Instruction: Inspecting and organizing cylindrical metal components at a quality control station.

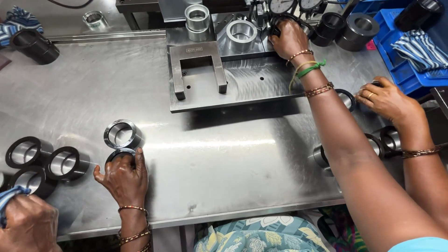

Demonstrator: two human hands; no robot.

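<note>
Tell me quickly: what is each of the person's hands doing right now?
Left hand: closed on the black ring under the dial gauges.
Right hand: fingertips at the steel-lined ring; grip cannot be told.

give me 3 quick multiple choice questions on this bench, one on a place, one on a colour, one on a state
1. Where is the person's left hand?
A. on the striped cloth
B. at the dial gauges at the back of the bench
C. under the table

2. What colour is the crate on the right?
A. red
B. green
C. blue

3. What is the co-worker's hand in the lower left corner doing?
A. gripping a cloth
B. lying open and flat
C. holding a hammer

Answers: 1 B, the arm reaches up to the gauges. 2 C, its walls are plainly blue. 3 A, the fingers are closed around blue striped fabric.
</note>
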